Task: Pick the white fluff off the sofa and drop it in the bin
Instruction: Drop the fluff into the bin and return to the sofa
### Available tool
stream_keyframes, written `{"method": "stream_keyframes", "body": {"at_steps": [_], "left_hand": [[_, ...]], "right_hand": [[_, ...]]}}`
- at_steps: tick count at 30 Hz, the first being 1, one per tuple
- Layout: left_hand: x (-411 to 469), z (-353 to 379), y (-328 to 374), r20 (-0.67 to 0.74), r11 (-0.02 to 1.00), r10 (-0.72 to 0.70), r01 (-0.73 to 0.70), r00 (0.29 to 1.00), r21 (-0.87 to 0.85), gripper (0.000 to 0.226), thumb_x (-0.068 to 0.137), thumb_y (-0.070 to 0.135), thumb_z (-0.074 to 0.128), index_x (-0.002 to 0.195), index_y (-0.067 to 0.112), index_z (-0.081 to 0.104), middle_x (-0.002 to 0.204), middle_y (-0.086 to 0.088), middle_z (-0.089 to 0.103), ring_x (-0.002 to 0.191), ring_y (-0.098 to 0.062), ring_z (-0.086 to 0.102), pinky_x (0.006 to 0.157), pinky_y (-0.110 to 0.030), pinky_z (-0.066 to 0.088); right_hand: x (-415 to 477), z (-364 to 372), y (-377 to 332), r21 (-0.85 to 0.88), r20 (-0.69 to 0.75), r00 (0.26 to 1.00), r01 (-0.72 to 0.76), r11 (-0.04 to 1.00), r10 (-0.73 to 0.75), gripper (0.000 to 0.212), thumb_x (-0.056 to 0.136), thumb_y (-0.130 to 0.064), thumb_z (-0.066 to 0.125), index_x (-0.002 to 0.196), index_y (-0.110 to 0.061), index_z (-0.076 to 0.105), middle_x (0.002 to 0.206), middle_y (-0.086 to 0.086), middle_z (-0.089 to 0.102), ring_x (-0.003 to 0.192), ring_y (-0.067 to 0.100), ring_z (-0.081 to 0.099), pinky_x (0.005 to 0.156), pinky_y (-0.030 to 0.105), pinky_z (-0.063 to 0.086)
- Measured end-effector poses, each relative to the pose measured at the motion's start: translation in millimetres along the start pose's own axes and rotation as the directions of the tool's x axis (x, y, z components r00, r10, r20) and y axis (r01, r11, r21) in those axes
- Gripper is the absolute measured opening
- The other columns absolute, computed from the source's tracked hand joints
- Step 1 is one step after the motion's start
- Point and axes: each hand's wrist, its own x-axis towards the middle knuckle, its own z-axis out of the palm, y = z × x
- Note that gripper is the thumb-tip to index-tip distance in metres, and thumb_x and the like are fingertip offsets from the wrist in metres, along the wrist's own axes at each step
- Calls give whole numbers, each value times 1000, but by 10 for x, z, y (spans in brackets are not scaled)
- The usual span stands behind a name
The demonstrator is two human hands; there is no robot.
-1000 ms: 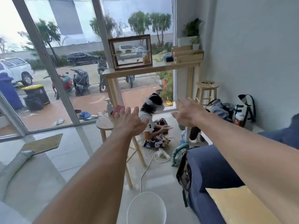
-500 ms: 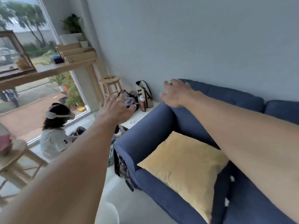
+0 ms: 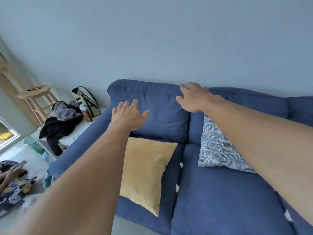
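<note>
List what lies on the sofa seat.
A yellow cushion, a patterned cushion and three bits of white fluff: two in the seam, one by the right arm. Anything under the cushions or that arm is hidden.

The sofa backs against the wall. On its seat, the left cushion lies at the left end and the right cushion leans on the backrest. Fluff sits, seemingly, in the gap between the sofa's seat pads. Beside the sofa's left arm stands a low table bearing clothes, a bottle and a bag. A stool stands further left. The left hand and right hand hang before the sofa's backrest.
</note>
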Motion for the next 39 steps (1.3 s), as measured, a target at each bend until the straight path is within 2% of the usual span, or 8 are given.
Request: {"method": "stream_keyframes", "body": {"at_steps": [7, 11, 16, 21, 28, 31, 35, 39], "left_hand": [[-4, 929, 1186, 143, 995, 11, 3, 990, -98, 71, 94, 58, 34, 151, 17, 22, 149, -6, 35, 140, -27, 24, 111, -43, 20], [-40, 1522, 1472, 229, 989, 0, 34, 973, -145, 64, 93, 54, 37, 144, 17, 31, 141, -5, 42, 136, -27, 29, 109, -41, 24], [73, 2332, 1436, 377, 986, -53, 109, 925, -129, 67, 91, 56, 36, 146, 18, 31, 144, -8, 40, 136, -30, 30, 110, -45, 24], [309, 3008, 1275, 461, 975, -100, 180, 882, -132, 63, 91, 58, 35, 138, 17, 37, 138, -9, 43, 132, -31, 34, 109, -44, 26], [313, 3953, 1232, 572, 961, -158, 259, 805, -98, 68, 93, 55, 33, 149, 17, 25, 146, -10, 38, 137, -30, 29, 110, -44, 25], [260, 4279, 1299, 614, 946, -184, 307, 768, -101, 66, 93, 55, 34, 147, 17, 27, 146, -8, 37, 137, -29, 28, 110, -43, 25], [206, 4824, 1402, 660, 893, -288, 444, 694, -77, 61, 92, 55, 34, 141, 17, 35, 143, -9, 40, 135, -29, 30, 111, -44, 26], [109, 5213, 1530, 683, 826, -379, 561, 624, -55, 67, 95, 54, 34, 150, 18, 24, 155, -10, 24, 143, -29, 20, 115, -43, 19]], "right_hand": [[-78, 570, 1178, -26, 102, 995, -23, 999, 26, 58, 100, -41, 28, 149, -12, 23, 153, 13, 25, 143, 30, 17, 111, 49, 21], [23, 1049, 1477, -31, 161, 987, -3, 1000, 8, 56, 99, -41, 30, 146, -11, 28, 149, 13, 30, 141, 31, 21, 110, 49, 26], [275, 1762, 1463, -41, 257, 966, 54, 998, -42, 56, 100, -42, 31, 146, -10, 26, 147, 16, 31, 139, 33, 26, 110, 46, 28], [634, 2406, 1350, -23, 327, 941, 106, 994, -93, 59, 101, -41, 30, 150, -11, 19, 147, 15, 31, 137, 31, 28, 108, 43, 29], [865, 3420, 1369, -11, 462, 876, 165, 986, -141, 60, 100, -41, 31, 151, -11, 18, 148, 14, 31, 138, 31, 26, 109, 44, 29], [949, 3758, 1406, -5, 516, 840, 198, 980, -167, 59, 101, -40, 30, 151, -12, 17, 149, 13, 28, 139, 30, 25, 108, 43, 28], [1114, 4316, 1464, 30, 590, 769, 282, 959, -245, 59, 101, -39, 28, 152, -12, 14, 150, 12, 27, 139, 28, 23, 108, 41, 28], [1262, 4752, 1508, 65, 624, 719, 344, 937, -307, 57, 101, -37, 30, 151, -12, 16, 149, 11, 28, 138, 28, 25, 107, 41, 28]]}}
